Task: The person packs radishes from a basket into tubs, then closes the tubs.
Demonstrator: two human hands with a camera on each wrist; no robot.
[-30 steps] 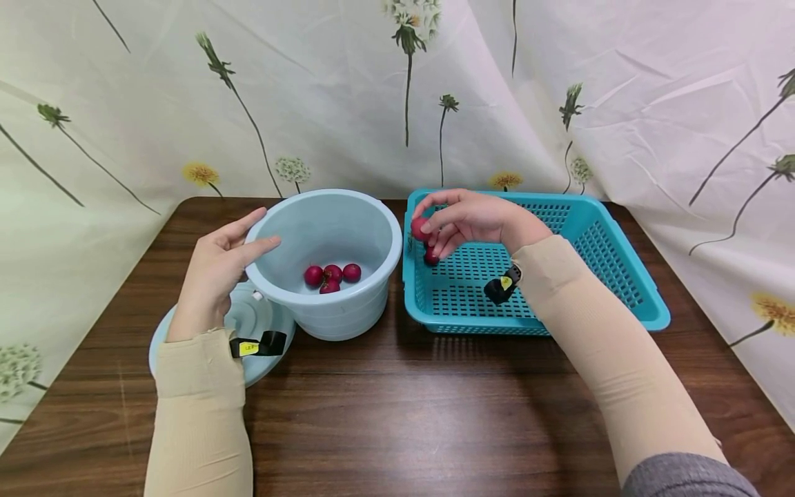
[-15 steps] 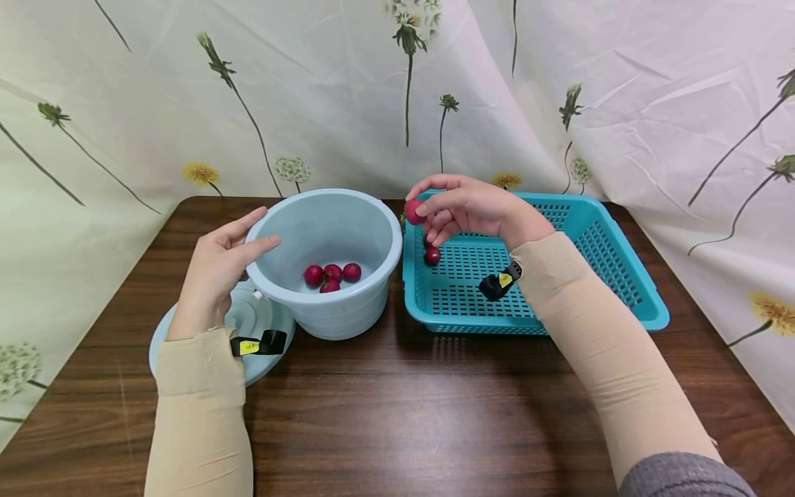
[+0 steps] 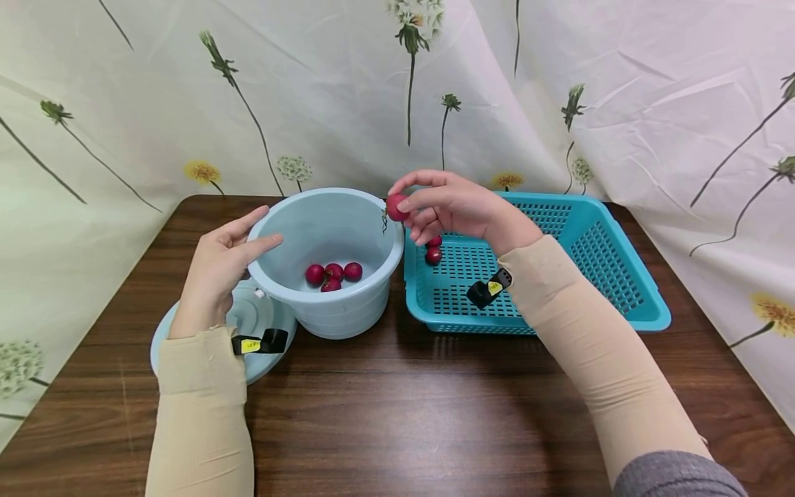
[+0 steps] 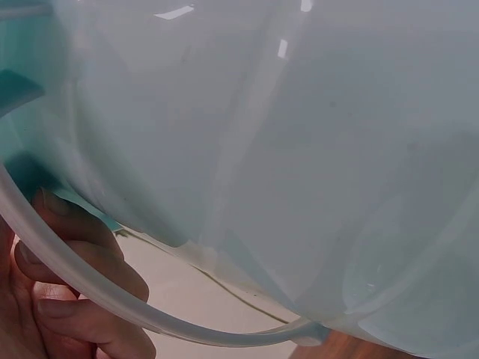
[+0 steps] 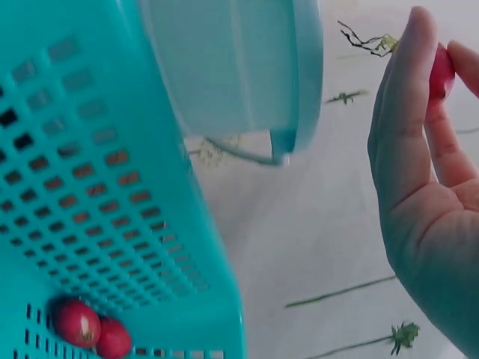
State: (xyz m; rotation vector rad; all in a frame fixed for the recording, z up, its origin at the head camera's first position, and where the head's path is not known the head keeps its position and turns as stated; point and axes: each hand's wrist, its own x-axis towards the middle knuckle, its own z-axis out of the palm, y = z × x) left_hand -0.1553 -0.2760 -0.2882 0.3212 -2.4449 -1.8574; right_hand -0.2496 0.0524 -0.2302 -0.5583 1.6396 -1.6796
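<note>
One radish [image 3: 397,207] in the air, and the right hand [image 3: 462,207] has it: pinched between thumb and fingertips, right by the near-right stretch of the bucket's rim, thin stringy strands dangling on the bucket side. The right wrist view shows a gap between that radish and the bucket [image 3: 341,314], so they're apart. The other fingers of that hand curl loosely below.

Over to the left hand [image 3: 214,266], and it's holding the bucket! Thumb over the left rim, fingers outside; the left wrist view has them bent behind the pale handle [image 4: 112,303], which loops below the wall.

Inside the bucket, four radishes [image 3: 315,275] huddle on the bottom, three bunched, one at the right of the group. Across in the blue basket [image 3: 435,321], just right of the bucket, two radishes [image 3: 433,256] sit side by side near its left wall.

Down at the left, the round lid [image 3: 245,314] lies on the brown bench [image 3: 397,414], partly hidden by the left sleeve [image 3: 201,414]. Behind it all, a white sheet [image 3: 341,83] printed with dandelions.
</note>
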